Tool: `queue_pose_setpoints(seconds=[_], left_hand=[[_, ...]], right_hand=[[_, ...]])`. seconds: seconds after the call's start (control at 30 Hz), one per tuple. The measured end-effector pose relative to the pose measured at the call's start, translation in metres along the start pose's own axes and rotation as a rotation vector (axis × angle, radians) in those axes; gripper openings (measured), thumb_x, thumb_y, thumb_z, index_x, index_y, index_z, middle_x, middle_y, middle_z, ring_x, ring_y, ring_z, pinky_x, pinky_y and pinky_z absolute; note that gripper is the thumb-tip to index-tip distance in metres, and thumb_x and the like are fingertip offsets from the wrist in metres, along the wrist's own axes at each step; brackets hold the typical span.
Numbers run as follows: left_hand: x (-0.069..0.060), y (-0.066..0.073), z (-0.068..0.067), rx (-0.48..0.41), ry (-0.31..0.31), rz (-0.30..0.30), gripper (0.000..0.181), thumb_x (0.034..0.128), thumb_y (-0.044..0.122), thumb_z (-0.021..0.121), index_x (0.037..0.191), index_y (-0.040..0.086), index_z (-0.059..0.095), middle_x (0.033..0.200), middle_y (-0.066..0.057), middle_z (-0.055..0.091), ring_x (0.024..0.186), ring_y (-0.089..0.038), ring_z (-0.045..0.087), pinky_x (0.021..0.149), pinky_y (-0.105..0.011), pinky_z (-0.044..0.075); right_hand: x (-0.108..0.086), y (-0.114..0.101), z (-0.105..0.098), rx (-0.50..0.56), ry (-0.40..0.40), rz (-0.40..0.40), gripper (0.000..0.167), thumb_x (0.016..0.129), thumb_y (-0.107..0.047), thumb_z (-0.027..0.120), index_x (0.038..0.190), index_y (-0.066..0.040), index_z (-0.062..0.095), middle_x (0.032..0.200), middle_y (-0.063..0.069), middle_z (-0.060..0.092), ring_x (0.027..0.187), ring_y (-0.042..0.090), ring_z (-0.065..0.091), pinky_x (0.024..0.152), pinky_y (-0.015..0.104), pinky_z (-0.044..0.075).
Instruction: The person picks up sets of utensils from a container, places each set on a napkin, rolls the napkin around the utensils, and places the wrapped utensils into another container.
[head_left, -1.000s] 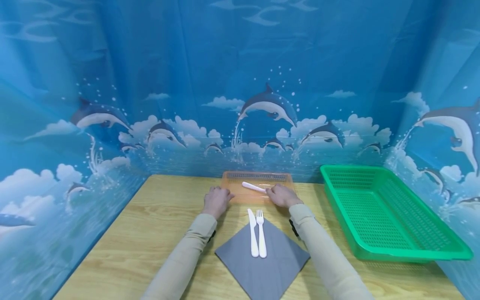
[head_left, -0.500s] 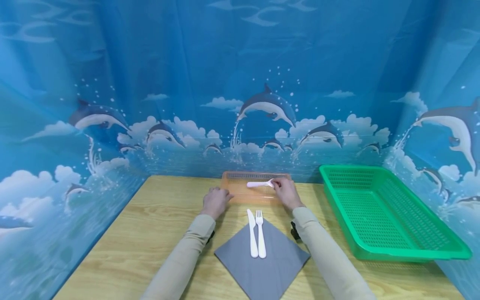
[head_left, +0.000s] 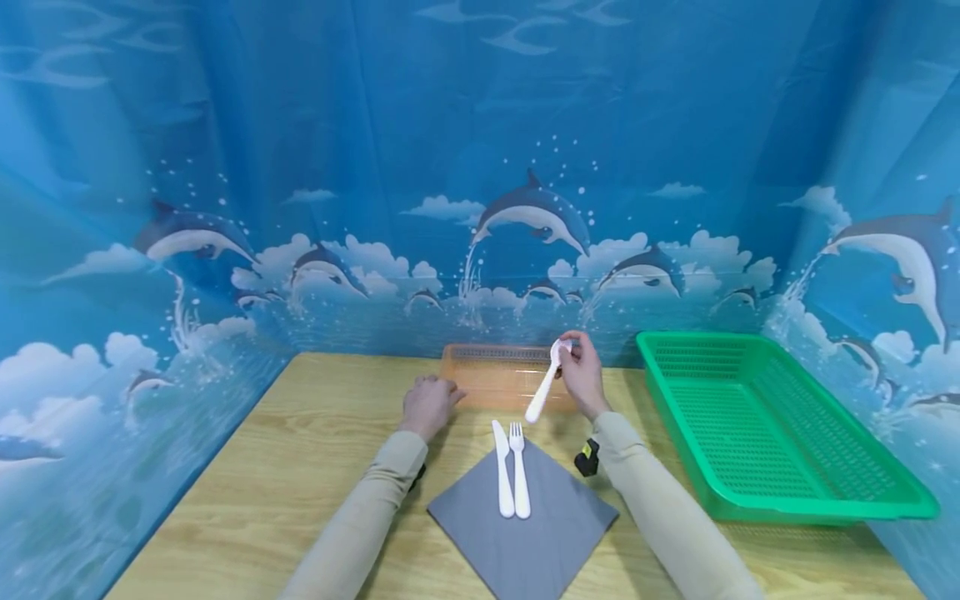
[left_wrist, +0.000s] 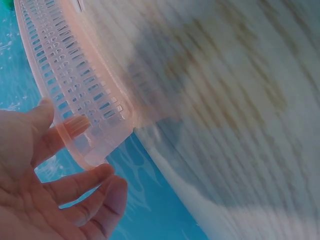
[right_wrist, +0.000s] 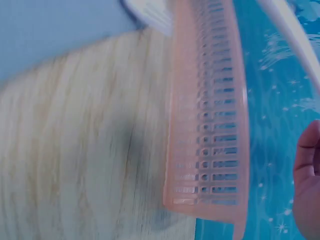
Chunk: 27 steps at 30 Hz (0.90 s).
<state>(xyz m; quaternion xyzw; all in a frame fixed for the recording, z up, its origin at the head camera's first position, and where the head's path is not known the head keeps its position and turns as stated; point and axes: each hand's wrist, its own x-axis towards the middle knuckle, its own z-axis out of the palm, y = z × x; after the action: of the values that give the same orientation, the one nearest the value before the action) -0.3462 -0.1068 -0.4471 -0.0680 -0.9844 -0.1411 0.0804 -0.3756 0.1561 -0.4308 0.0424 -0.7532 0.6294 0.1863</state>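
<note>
In the head view my right hand (head_left: 582, 371) pinches a white plastic spoon (head_left: 542, 393) near its bowl, and the handle slants down toward me. The spoon is held above the right side of a translucent orange basket (head_left: 480, 392). At the basket's left end, my left hand (head_left: 429, 406) grips its rim; the left wrist view shows the thumb and a finger (left_wrist: 77, 126) at the corner wall. A white knife (head_left: 504, 479) and a white fork (head_left: 521, 483) lie side by side on a grey napkin (head_left: 555, 517), between my forearms.
A large green basket (head_left: 720, 492) stands at the right of the wooden table (head_left: 247, 483). Blue dolphin-printed sheeting (head_left: 420, 150) encloses the back and both sides, close behind the orange basket.
My right hand has lifted the spoon out of the orange basket and turned it, so its handle now points toward me. The left hand has stayed at the basket's left end.
</note>
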Motion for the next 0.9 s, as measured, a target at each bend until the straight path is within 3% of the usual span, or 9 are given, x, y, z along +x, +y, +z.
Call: queue_pose_setpoints(seconds=[0.2, 0.37, 0.5, 0.63, 0.77, 0.9], left_hand=[[-0.001, -0.003, -0.001, -0.011, 0.007, 0.017, 0.030, 0.0977, 0.039, 0.059, 0.101, 0.015, 0.076, 0.100, -0.010, 0.071, 0.094, -0.031, 0.060, 0.075, -0.047, 0.054], [-0.003, -0.005, -0.002, -0.023, 0.024, 0.061, 0.029, 0.0975, 0.037, 0.060, 0.102, 0.013, 0.076, 0.100, -0.008, 0.073, 0.095, -0.030, 0.063, 0.081, -0.047, 0.053], [-0.008, -0.007, -0.004, -0.077, 0.041, 0.078, 0.035, 0.0977, 0.036, 0.060, 0.118, 0.009, 0.070, 0.121, -0.017, 0.068, 0.117, -0.037, 0.058, 0.100, -0.052, 0.046], [-0.013, -0.005, -0.007, -0.094, 0.073, 0.079, 0.042, 0.0977, 0.039, 0.059, 0.129, 0.011, 0.063, 0.139, -0.024, 0.053, 0.131, -0.044, 0.046, 0.104, -0.057, 0.043], [-0.018, -0.001, -0.013, -0.089, 0.118, 0.069, 0.039, 0.0946, 0.041, 0.063, 0.120, 0.012, 0.069, 0.128, -0.019, 0.061, 0.119, -0.036, 0.055, 0.093, -0.051, 0.051], [-0.023, 0.001, -0.017, -0.061, 0.118, 0.093, 0.027, 0.0907, 0.036, 0.070, 0.101, 0.011, 0.074, 0.099, -0.010, 0.069, 0.089, -0.024, 0.061, 0.070, -0.038, 0.054]], right_hand=[[-0.013, -0.002, -0.004, -0.047, -0.146, 0.109, 0.034, 0.100, -0.007, 0.053, 0.134, -0.008, 0.051, 0.067, 0.002, 0.056, 0.053, 0.018, 0.049, 0.047, 0.025, 0.042], [-0.034, -0.002, -0.003, -0.120, -0.298, 0.210, 0.032, 0.099, -0.007, 0.055, 0.130, -0.006, 0.055, 0.066, 0.005, 0.060, 0.048, 0.012, 0.045, 0.045, 0.026, 0.039], [-0.051, 0.001, -0.002, -0.191, -0.436, 0.257, 0.030, 0.096, -0.005, 0.059, 0.126, -0.004, 0.057, 0.069, 0.006, 0.063, 0.048, 0.016, 0.050, 0.046, 0.030, 0.044], [-0.062, 0.005, -0.001, -0.236, -0.480, 0.261, 0.027, 0.094, -0.004, 0.063, 0.120, -0.005, 0.059, 0.073, 0.008, 0.065, 0.047, 0.016, 0.053, 0.047, 0.033, 0.050], [-0.065, 0.007, 0.000, -0.267, -0.458, 0.267, 0.025, 0.092, -0.004, 0.065, 0.116, -0.007, 0.059, 0.071, 0.009, 0.065, 0.046, 0.016, 0.053, 0.046, 0.032, 0.050], [-0.067, 0.010, 0.001, -0.297, -0.455, 0.284, 0.026, 0.092, -0.003, 0.065, 0.117, -0.005, 0.059, 0.071, 0.010, 0.064, 0.045, 0.017, 0.054, 0.045, 0.031, 0.049]])
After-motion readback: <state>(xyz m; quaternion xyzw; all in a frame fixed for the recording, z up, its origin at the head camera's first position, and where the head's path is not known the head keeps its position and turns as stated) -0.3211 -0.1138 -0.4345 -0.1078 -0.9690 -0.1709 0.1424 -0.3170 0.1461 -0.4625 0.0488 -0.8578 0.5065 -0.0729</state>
